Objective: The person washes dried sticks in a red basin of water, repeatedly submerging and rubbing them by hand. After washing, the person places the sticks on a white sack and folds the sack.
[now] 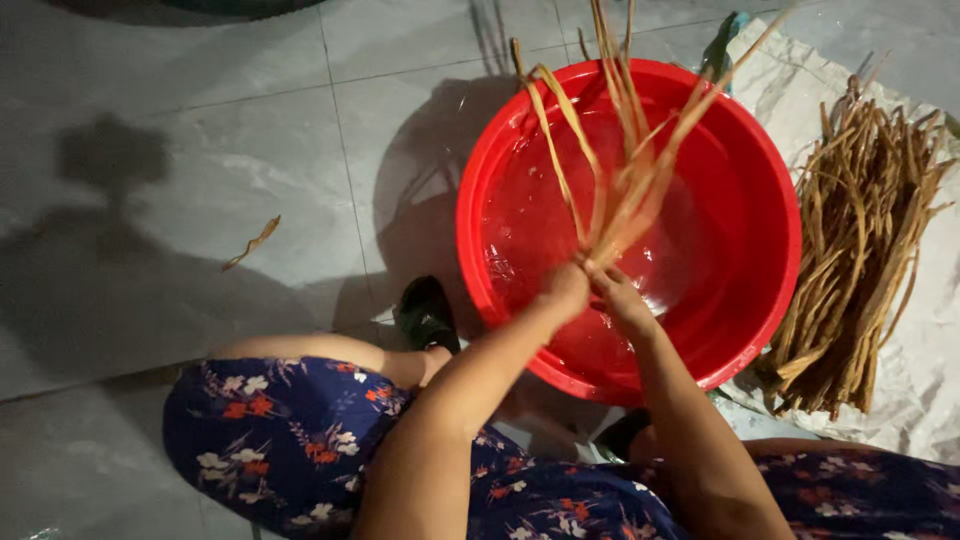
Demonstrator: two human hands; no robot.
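Over the red basin (500, 190), both hands meet just above the water and grip the lower end of a bundle of tan plant strips (620, 170). The left hand (563, 290) is curled closed around the base of the bundle, knuckles turned toward the camera. The right hand (622, 300) presses in beside it, fingers wrapped on the same gathered ends, so the two hands touch or nearly touch. From that clamped point the strips fan upward and outward, some bending over the far rim of the basin, a few drooping in a loop to the left.

The basin stands on a grey tiled floor (200, 150) and holds clear water that glints on its inner wall. To its right, a heap of dry strips (850, 260) of the same kind lies on a pale woven sack (930, 380), just beside the basin's rim. One loose strip (252, 243) lies alone on the tiles, well apart to the left.

The person sits low with knees spread on either side of the basin, wearing a dark blue floral garment (290, 440). A dark shoe (426, 312) rests against the basin's near left edge. A shadow falls across the tiles on the left
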